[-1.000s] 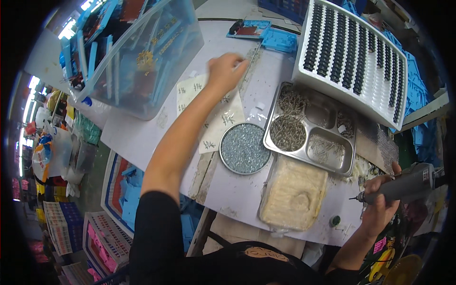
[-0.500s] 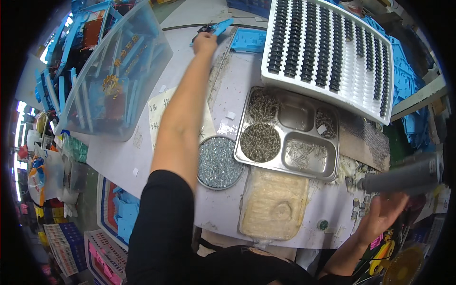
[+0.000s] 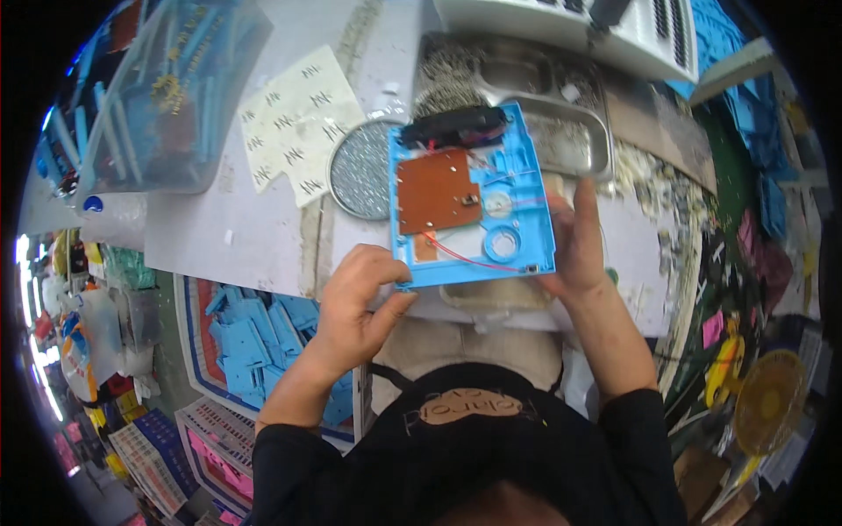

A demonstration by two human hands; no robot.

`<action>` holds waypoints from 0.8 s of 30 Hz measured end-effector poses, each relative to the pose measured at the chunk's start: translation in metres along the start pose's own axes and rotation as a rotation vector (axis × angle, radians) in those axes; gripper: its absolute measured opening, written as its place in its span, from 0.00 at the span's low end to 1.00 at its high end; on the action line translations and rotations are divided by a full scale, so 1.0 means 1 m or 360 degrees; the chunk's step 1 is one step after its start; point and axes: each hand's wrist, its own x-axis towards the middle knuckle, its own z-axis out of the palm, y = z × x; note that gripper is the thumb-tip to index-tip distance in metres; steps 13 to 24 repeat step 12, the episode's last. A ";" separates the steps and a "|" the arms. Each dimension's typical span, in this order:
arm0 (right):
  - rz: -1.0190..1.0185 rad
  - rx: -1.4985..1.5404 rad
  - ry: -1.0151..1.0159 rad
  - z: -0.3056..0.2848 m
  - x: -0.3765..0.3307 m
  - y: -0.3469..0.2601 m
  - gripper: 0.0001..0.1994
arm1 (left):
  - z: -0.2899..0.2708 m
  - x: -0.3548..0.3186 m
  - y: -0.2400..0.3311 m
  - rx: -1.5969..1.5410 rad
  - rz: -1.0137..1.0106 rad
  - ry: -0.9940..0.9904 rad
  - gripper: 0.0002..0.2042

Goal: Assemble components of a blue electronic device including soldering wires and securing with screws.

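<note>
A blue plastic casing (image 3: 474, 273) is held up over the near part of the table, its inside facing me. Inside lie a brown circuit board (image 3: 434, 191), a black part (image 3: 456, 128) along the far edge, thin red wires and a round white piece (image 3: 498, 205). My left hand (image 3: 358, 302) is closed on the near left corner, fingers curled and thumb below. Around the right edge is my right hand (image 3: 579, 245), closed on the casing with some fingers hidden behind it.
Left of the casing stands a round dish of small silvery parts (image 3: 360, 171), beside a marked paper sheet (image 3: 294, 123). A compartmented metal tray (image 3: 601, 145) lies behind the casing. A white rack (image 3: 526, 24) stands farther back; a clear bin (image 3: 149, 167) stands left. Blue pieces fill a crate (image 3: 189, 337) below.
My left hand has come back from the far edge with the blue casing. My right hand has moved left from beside the grey cylindrical tool and taken hold of the casing. The view has shifted.
</note>
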 end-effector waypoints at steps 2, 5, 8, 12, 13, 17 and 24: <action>-0.0010 -0.0559 0.0294 -0.005 -0.017 -0.004 0.41 | 0.018 -0.010 0.000 0.0023 0.0033 -0.0117 0.12; -0.0100 -0.1135 0.0444 -0.028 -0.045 -0.004 0.37 | 0.037 -0.018 -0.007 0.0057 0.0053 -0.0256 0.12; -0.0603 -0.2222 0.0655 -0.032 -0.062 -0.004 0.25 | 0.046 -0.017 -0.014 0.0187 0.0079 -0.0406 0.12; -0.0685 -0.2946 0.0574 -0.047 -0.064 0.006 0.21 | 0.044 -0.012 -0.018 0.0322 -0.0006 -0.0685 0.14; -0.0685 -0.2946 0.0574 -0.047 -0.064 0.006 0.21 | 0.044 -0.012 -0.018 0.0322 -0.0006 -0.0685 0.14; -0.0685 -0.2946 0.0574 -0.047 -0.064 0.006 0.21 | 0.044 -0.012 -0.018 0.0322 -0.0006 -0.0685 0.14; -0.0685 -0.2946 0.0574 -0.047 -0.064 0.006 0.21 | 0.044 -0.012 -0.018 0.0322 -0.0006 -0.0685 0.14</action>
